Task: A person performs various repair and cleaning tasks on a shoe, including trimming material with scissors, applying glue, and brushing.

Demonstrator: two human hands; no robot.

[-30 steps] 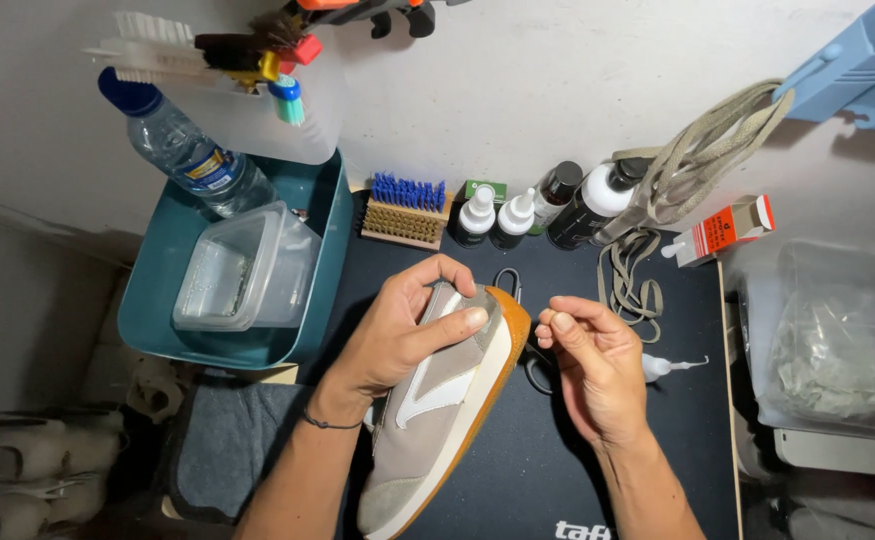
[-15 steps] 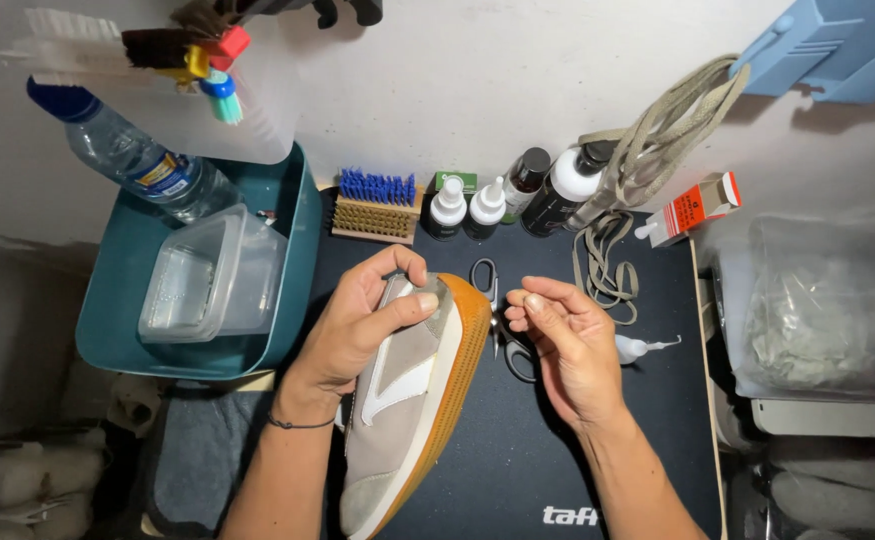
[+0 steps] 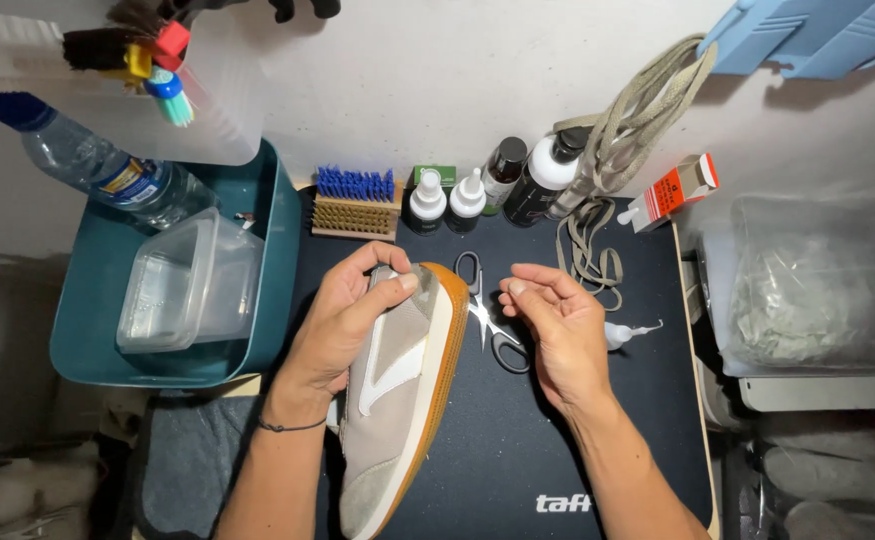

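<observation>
A beige suede sneaker (image 3: pixel 397 400) with a white stripe and a tan gum sole lies on its side on a dark work mat (image 3: pixel 567 450). My left hand (image 3: pixel 342 320) grips its toe end, the thumb pressing on the upper. My right hand (image 3: pixel 557 330) hovers just right of the shoe with thumb and fingertips pinched together; I see nothing between them. Steel scissors (image 3: pixel 492 335) with black handles lie on the mat between the sole and my right hand.
A teal tub (image 3: pixel 87 340) at the left holds a clear plastic box (image 3: pixel 187 290) and a water bottle (image 3: pixel 107 175). Along the back stand a blue-bristled brush (image 3: pixel 355 205), several small bottles (image 3: pixel 447 200), beige laces (image 3: pixel 637 110) and an orange carton (image 3: pixel 672 190). A clear bin (image 3: pixel 817 290) stands at the right.
My right hand has lifted off the scissors and pinched its fingers, leaving the scissors exposed on the mat. My left hand keeps its grip on the sneaker.
</observation>
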